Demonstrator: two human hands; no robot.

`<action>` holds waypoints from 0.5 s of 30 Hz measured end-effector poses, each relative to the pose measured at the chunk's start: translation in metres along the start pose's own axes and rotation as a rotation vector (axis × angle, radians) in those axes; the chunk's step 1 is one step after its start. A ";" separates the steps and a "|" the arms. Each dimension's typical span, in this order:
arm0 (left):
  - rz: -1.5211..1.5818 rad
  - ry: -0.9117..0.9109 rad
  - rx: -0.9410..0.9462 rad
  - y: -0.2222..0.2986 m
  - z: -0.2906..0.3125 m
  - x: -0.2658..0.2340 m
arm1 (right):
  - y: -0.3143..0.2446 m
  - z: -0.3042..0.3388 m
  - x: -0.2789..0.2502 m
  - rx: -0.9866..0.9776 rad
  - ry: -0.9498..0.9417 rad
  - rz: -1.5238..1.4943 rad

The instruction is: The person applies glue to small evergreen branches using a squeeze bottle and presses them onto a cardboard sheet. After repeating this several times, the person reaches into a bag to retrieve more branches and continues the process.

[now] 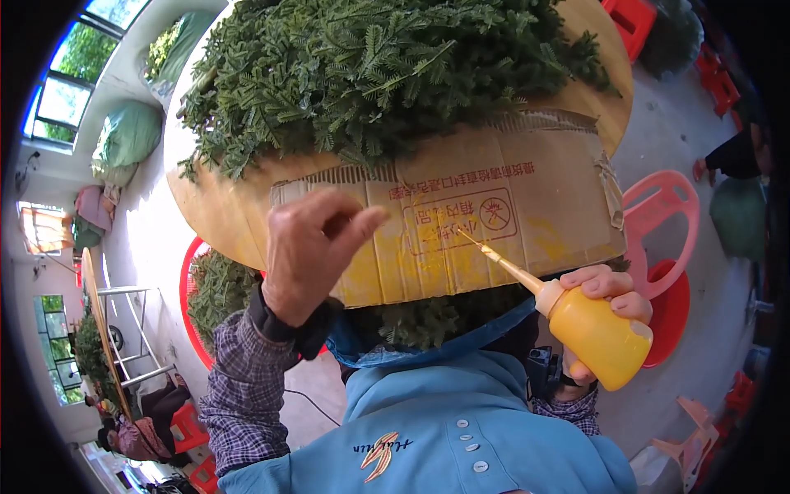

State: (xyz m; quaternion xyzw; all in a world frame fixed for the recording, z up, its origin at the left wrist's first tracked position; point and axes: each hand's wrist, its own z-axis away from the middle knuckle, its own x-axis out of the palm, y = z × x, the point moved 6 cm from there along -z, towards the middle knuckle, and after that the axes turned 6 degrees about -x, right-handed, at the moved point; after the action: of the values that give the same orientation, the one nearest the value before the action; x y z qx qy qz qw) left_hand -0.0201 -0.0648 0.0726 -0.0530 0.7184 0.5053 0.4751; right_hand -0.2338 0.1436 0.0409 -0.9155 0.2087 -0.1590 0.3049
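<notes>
From where I'm standing, the person's right grip (613, 286) is clamping a yellow-filled plastic squeeze bottle (597, 337) by the round wooden desk's (222, 206) near edge, seemingly readying glue, the next move probably calling for steady nozzle (527, 278) aim over brown corrugated cardboard (559, 189), while whether the curled left grip (306, 247) is pinching anything I'm not managing to tell.

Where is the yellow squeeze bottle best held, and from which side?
Probably round the broad body of the yellow squeeze bottle, from the right, as the right hand grips it. It lies tilted, its long, thin nozzle pointing left over the cardboard, too slender for a firm hold.
</notes>
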 end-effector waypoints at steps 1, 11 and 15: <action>-0.073 0.071 -0.033 -0.006 -0.011 -0.003 | 0.002 0.000 0.000 0.005 0.001 -0.001; -0.173 0.158 -0.181 -0.047 -0.037 0.004 | 0.000 0.000 0.004 -0.025 -0.017 -0.009; -0.071 0.129 -0.245 -0.054 -0.010 0.001 | -0.003 0.003 0.005 0.019 -0.025 -0.032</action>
State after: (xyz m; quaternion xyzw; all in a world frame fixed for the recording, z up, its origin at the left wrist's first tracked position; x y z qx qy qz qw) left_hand 0.0028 -0.0983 0.0361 -0.1681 0.6782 0.5676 0.4355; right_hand -0.2271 0.1452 0.0411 -0.9176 0.1887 -0.1545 0.3138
